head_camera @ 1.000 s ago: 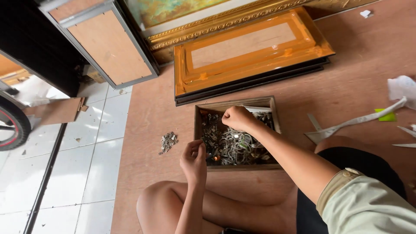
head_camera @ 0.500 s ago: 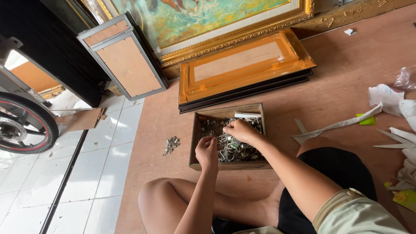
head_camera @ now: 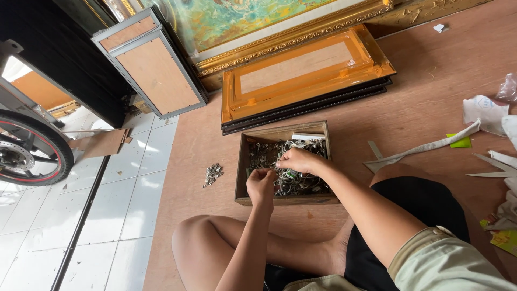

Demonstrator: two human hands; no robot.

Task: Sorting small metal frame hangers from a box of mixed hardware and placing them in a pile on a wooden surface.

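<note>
The person wears a pale, grey-green short-sleeved shirt (head_camera: 458, 264) whose sleeve ends in a folded, tan-edged cuff (head_camera: 417, 245). Black shorts (head_camera: 420, 207) cover the lap. Both forearms, the left hand (head_camera: 261, 186), the right hand (head_camera: 299, 160) and the knees are bare; no rings or watch show.

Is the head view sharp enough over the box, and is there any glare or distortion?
Head view: daylight, both hands and the wooden box fairly sharp; the metal bits inside blur into a tangle; glare whitens the tiles; wide-angle bending at the edges.
</note>
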